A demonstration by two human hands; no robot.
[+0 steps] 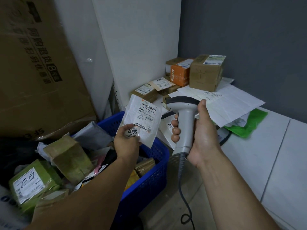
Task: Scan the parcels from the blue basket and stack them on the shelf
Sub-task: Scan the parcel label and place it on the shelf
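Parcels already lie stacked on the white shelf (259, 130); many remain in the blue basket (149, 180). Our left hand (127, 143) pinches a flat white parcel (142, 120) above it; our right hand (199, 135) grips the scanner (184, 113) beside its label.

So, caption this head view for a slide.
Left hand holds a flat white labelled parcel beside the grey handheld scanner in the right hand.

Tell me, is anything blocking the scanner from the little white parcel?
Nothing visible is in the way. The right hand grips the scanner, its head right beside the white parcel, which the left hand pinches by a lower corner above the blue basket. Only an open gap lies between them.
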